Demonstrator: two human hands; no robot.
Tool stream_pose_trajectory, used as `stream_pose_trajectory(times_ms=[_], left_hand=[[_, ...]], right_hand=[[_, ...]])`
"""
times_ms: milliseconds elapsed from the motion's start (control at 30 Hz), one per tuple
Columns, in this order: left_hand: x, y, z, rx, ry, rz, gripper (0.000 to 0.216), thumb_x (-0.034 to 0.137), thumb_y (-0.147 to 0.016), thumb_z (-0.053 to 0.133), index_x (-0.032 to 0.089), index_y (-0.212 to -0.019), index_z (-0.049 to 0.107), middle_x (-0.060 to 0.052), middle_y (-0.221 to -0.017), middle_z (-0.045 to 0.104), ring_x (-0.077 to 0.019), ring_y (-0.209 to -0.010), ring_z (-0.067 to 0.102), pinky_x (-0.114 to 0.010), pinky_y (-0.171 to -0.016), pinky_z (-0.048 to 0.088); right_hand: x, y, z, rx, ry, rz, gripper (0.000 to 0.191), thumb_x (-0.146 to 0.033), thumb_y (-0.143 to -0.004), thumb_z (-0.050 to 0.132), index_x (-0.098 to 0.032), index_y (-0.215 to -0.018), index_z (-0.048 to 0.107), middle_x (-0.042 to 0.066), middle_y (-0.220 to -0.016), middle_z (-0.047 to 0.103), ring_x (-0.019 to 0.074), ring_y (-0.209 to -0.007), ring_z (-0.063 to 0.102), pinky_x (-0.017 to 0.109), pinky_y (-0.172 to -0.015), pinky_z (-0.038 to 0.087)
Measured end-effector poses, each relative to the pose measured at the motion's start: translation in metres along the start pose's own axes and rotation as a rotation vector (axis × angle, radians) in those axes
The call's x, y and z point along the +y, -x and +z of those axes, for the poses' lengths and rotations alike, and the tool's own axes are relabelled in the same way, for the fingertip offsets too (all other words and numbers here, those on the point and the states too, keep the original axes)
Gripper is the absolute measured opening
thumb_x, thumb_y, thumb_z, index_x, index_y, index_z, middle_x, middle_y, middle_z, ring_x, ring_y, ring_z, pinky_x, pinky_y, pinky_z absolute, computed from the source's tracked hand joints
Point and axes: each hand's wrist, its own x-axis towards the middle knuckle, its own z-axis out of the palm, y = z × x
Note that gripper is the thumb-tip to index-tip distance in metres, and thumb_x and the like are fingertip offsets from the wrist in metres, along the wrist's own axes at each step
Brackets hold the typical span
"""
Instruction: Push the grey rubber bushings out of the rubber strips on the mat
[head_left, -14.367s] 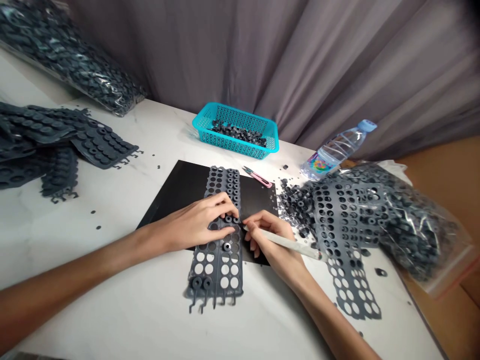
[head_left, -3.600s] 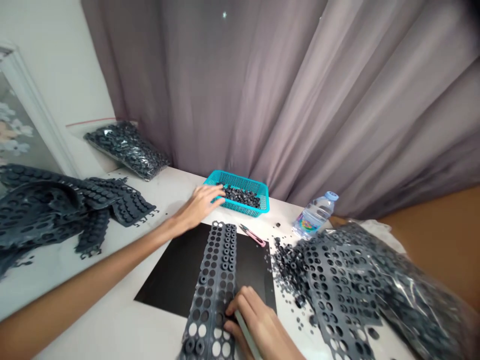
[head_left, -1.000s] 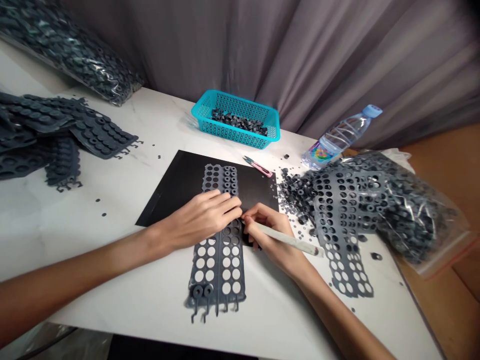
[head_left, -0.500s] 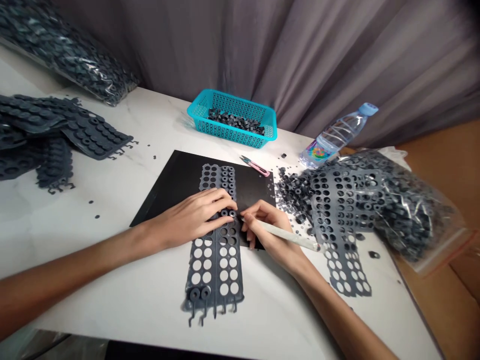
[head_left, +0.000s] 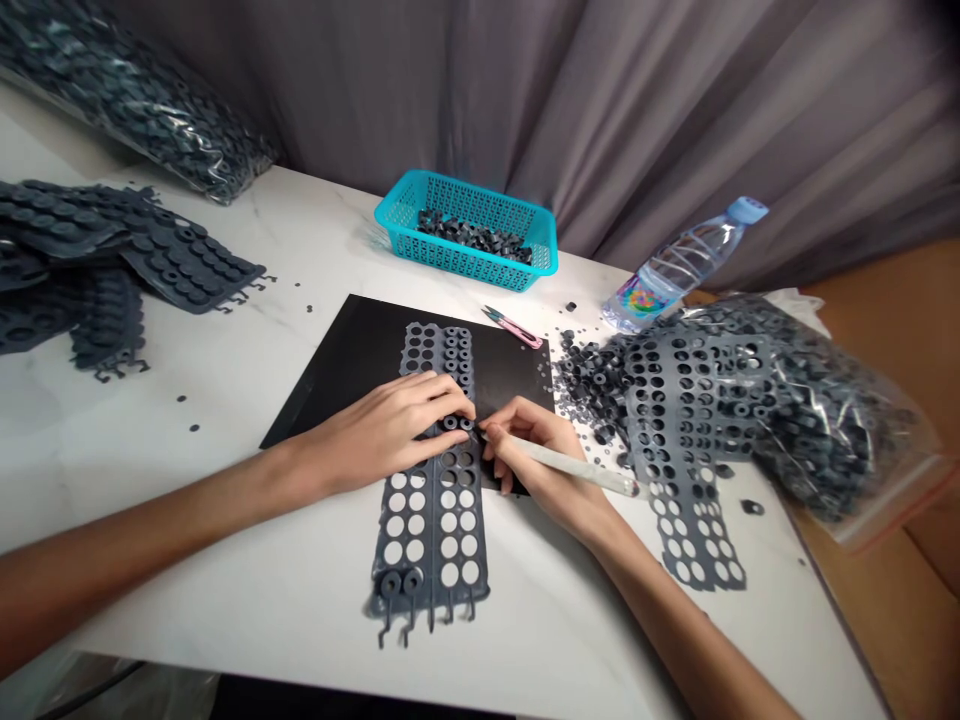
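Note:
A dark grey rubber sheet (head_left: 431,520) with rows of round holes lies lengthwise over a black board (head_left: 330,370) and the white table. Several rings (head_left: 456,345) sit in its upper right rows, and two more in its lowest left row. My left hand (head_left: 409,425) lies across the sheet's middle, fingers stretched out, thumb and index finger apart beside two rings. In my right hand (head_left: 536,445) is a pale, pen-shaped tool (head_left: 574,465), held like a pencil. Its dark tip is at the sheet's right edge, close to the rings; whether it touches one I cannot tell.
Pink-handled thread snips (head_left: 517,328) lie on the board. Behind stands a turquoise basket (head_left: 465,270) containing rings. At right are loose rings (head_left: 600,375), a punched sheet (head_left: 675,430), a filled plastic bag (head_left: 817,430) and a water bottle (head_left: 675,270). Uncut sheets (head_left: 187,260) are piled left, below another bag (head_left: 150,110).
The view has shifted slightly, so the background sits a little higher. Both hands keep nearly the same place on the sheet; the tool's tip is marginally closer to the rings.

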Motion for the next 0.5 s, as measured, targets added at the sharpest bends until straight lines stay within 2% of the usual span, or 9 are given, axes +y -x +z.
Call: stream_pose_trajectory(times_ms=[100, 200, 267, 333, 400, 433, 467, 500], left_hand=[[0.002, 0.0, 0.003, 0.0, -0.114, 0.033, 0.021, 0.033, -0.108, 0.053, 0.018, -0.119, 0.062, -0.006, -0.116, 0.064, -0.0225, -0.109, 0.062, -0.039, -0.099, 0.047], [0.005, -0.001, 0.009, -0.008, -0.274, 0.109, 0.02, 0.021, -0.109, 0.046, 0.015, -0.114, 0.064, -0.009, -0.111, 0.066, -0.0246, -0.104, 0.062, -0.041, -0.095, 0.049], [0.01, -0.002, 0.01, 0.044, -0.296, 0.172, 0.022, 0.013, -0.108, 0.042, 0.013, -0.109, 0.064, -0.01, -0.107, 0.067, -0.0245, -0.101, 0.063, -0.04, -0.092, 0.05], [0.015, -0.004, 0.003, 0.216, -0.173, 0.156, 0.02, 0.014, -0.108, 0.044, 0.014, -0.107, 0.063, -0.009, -0.106, 0.068, -0.0224, -0.1, 0.063, -0.038, -0.093, 0.05], [0.019, -0.007, -0.009, 0.441, 0.067, 0.022, 0.014, 0.021, -0.108, 0.049, 0.017, -0.106, 0.063, -0.006, -0.105, 0.067, -0.0189, -0.099, 0.064, -0.034, -0.094, 0.051], [0.018, -0.008, -0.016, 0.513, 0.208, -0.07, 0.013, 0.025, -0.107, 0.052, 0.018, -0.106, 0.063, -0.005, -0.104, 0.067, -0.0171, -0.096, 0.064, -0.032, -0.092, 0.052], [0.017, -0.009, -0.022, 0.531, 0.353, -0.145, 0.014, 0.029, -0.106, 0.055, 0.018, -0.106, 0.063, -0.004, -0.102, 0.067, -0.0156, -0.092, 0.065, -0.03, -0.088, 0.054], [0.014, -0.01, -0.026, 0.492, 0.49, -0.205, 0.016, 0.033, -0.105, 0.058, 0.018, -0.106, 0.064, -0.003, -0.1, 0.067, -0.0145, -0.088, 0.065, -0.028, -0.083, 0.055]], right_hand=[[-0.001, 0.0, 0.001, -0.002, 0.038, -0.01, 0.015, -0.031, -0.1, 0.061, -0.019, -0.092, 0.061, -0.003, -0.073, 0.062, 0.0103, -0.053, 0.058, 0.02, -0.047, 0.048], [-0.002, 0.002, 0.002, 0.008, 0.128, -0.012, 0.012, -0.028, -0.099, 0.06, -0.02, -0.091, 0.061, -0.003, -0.07, 0.06, 0.0105, -0.054, 0.058, 0.02, -0.047, 0.046], [-0.003, 0.003, 0.002, 0.025, 0.189, -0.022, 0.011, -0.026, -0.098, 0.061, -0.02, -0.088, 0.06, -0.004, -0.067, 0.058, 0.0103, -0.054, 0.057, 0.019, -0.048, 0.044], [-0.003, 0.005, 0.003, 0.041, 0.209, -0.026, 0.013, -0.025, -0.097, 0.061, -0.02, -0.085, 0.059, -0.005, -0.065, 0.056, 0.0097, -0.053, 0.055, 0.019, -0.048, 0.043], [-0.002, 0.005, 0.004, 0.048, 0.166, -0.009, 0.015, -0.026, -0.097, 0.062, -0.02, -0.084, 0.059, -0.005, -0.066, 0.057, 0.0092, -0.053, 0.053, 0.019, -0.047, 0.043], [-0.002, 0.005, 0.004, 0.047, 0.123, 0.006, 0.015, -0.028, -0.097, 0.062, -0.02, -0.085, 0.059, -0.004, -0.067, 0.058, 0.0091, -0.052, 0.054, 0.019, -0.046, 0.044], [-0.002, 0.005, 0.004, 0.049, 0.073, 0.02, 0.016, -0.03, -0.098, 0.063, -0.019, -0.086, 0.06, -0.004, -0.069, 0.059, 0.0094, -0.052, 0.055, 0.019, -0.046, 0.045], [-0.002, 0.005, 0.004, 0.057, 0.025, 0.03, 0.017, -0.033, -0.098, 0.063, -0.019, -0.088, 0.061, -0.003, -0.071, 0.061, 0.0098, -0.052, 0.056, 0.02, -0.046, 0.048]])
